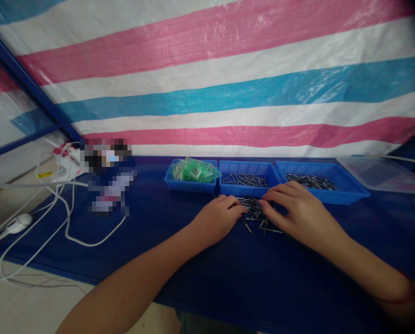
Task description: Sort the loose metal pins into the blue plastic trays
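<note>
A loose pile of thin metal pins [252,208] lies on the dark blue tabletop [228,278] between my two hands. My left hand [217,218] rests at the pile's left edge, its fingers curled and the thumb pressed near the index finger. Whatever may be in that pinch is too small to make out. From the right, my right hand [298,211] reaches over the pile, fingers curved and a gap showing between thumb and index finger. Behind the pile, the middle blue bin [244,190] and the right blue bin [350,195] both contain similar pins.
The left blue bin [190,186] holds a green plastic bag [197,170] of small parts. A clear plastic sheet or lid [381,175] lies at the far right. White cables [68,218] tangle at left near blurred-out items. A striped tarp [207,102] hangs behind.
</note>
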Demonstrator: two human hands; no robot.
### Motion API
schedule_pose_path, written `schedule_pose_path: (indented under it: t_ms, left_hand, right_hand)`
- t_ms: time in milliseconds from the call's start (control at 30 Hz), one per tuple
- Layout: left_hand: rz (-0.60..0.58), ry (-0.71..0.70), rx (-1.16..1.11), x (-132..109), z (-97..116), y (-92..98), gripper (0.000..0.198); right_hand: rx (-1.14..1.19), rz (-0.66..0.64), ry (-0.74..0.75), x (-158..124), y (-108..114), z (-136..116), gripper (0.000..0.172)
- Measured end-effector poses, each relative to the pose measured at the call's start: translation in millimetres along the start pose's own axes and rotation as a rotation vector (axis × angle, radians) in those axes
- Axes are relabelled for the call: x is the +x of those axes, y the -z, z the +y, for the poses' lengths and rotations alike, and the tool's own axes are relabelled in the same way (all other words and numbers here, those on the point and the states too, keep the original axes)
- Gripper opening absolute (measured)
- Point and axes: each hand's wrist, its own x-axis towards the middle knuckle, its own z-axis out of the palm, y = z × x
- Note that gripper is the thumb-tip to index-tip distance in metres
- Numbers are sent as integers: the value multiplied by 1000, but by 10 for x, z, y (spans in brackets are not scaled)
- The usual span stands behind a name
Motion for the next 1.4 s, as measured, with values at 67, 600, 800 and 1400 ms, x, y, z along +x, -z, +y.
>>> schedule_pose_path:
  t_ms: [67,600,800,1400]
  left_hand:
    - [18,34,42,-11,22,50,22]
    - [-181,143,158,-61,84,154,19]
    - [-152,106,203,-48,67,116,19]
    - [137,242,-518,11,117,113,22]
  right_hand:
    - [12,-4,5,2,1,-13,16]
    - [24,-10,-27,4,26,-45,18]
    - [44,-34,-22,-4,10,-45,18]
    - [708,-90,-346,-33,-75,-254,21]
